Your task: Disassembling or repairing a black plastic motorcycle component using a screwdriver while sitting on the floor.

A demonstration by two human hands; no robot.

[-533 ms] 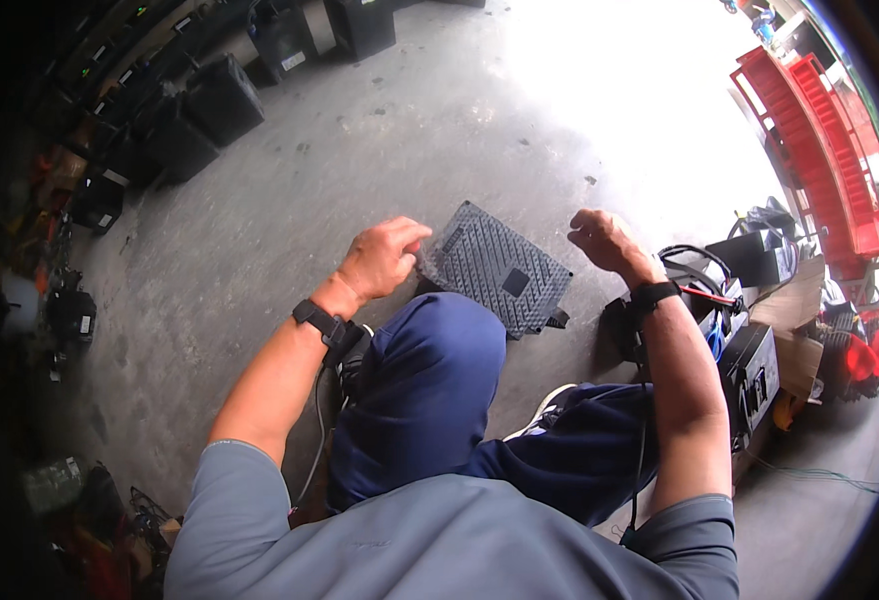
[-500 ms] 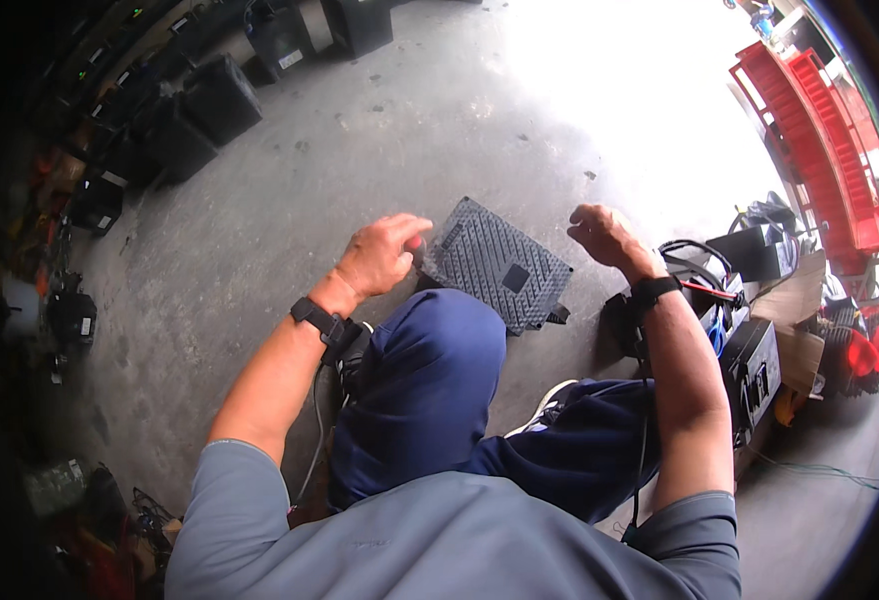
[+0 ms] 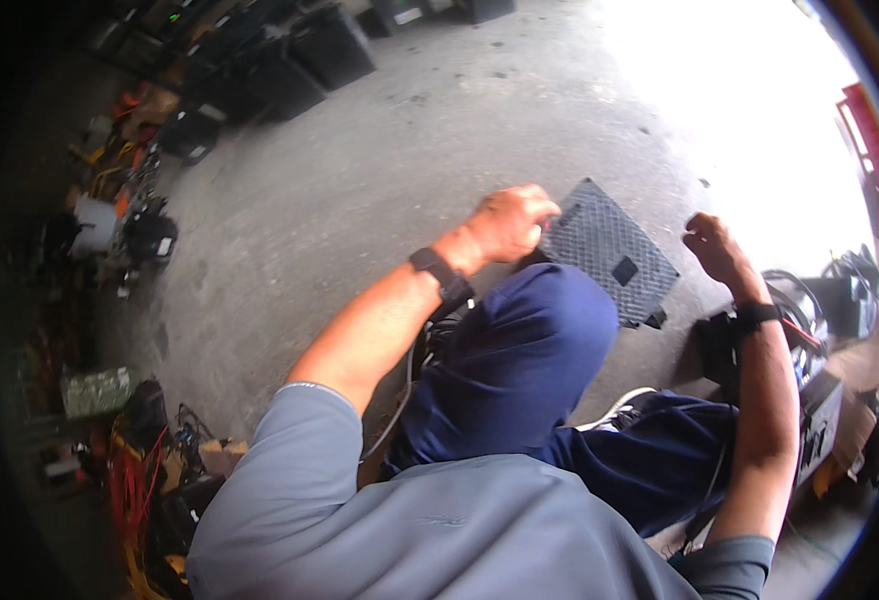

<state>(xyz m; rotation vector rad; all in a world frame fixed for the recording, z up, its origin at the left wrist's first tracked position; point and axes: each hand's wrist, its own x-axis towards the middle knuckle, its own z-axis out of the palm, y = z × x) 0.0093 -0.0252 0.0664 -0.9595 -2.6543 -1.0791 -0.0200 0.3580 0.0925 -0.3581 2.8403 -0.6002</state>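
In the head view, I see the dark ribbed panel (image 3: 604, 240) right of centre, long axis slanting upper left to lower right, beside my nearer, curled left hand (image 3: 512, 222), my curled right hand (image 3: 716, 250) apart, knee (image 3: 564, 310) masking its lower-left edge, any pinch or left-hand contact impossible to tell.

A dark panel (image 3: 604, 240) (textured) lies between left hand (image 3: 511, 222) and right hand (image 3: 716, 248).

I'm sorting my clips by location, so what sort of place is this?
Probably a workshop or storeroom, judging by the concrete floor, black boxes at upper left and red wires at lower left.
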